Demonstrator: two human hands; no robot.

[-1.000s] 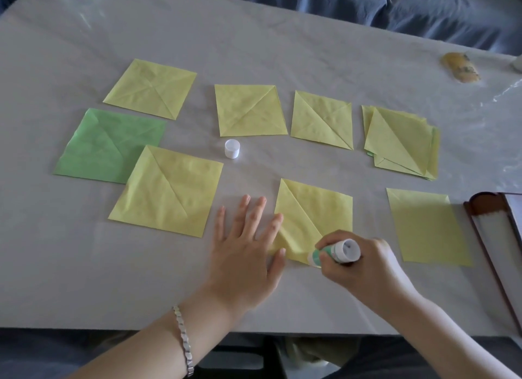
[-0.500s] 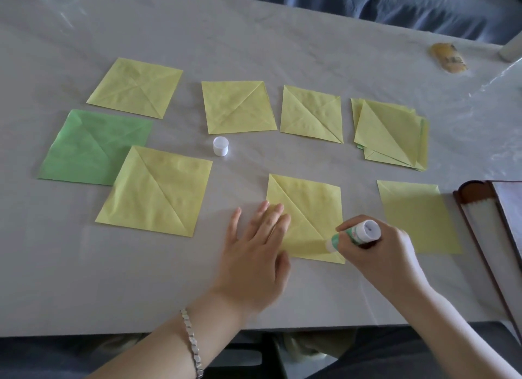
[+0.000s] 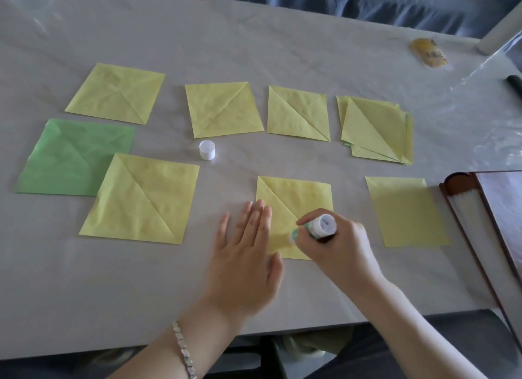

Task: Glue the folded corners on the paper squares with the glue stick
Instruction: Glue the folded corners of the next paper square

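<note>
My right grip, grasping the glue stick, has swept back left across the near square; my left grip, released flat, pins it. Probably this corner's nearly coated.

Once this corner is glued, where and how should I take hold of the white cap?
I'd pinch the cap by its round side wall, coming straight down from above. It stands upright on the table, touching nothing, so its sides are free. Use the left hand; the right hand holds the glue stick.
</note>
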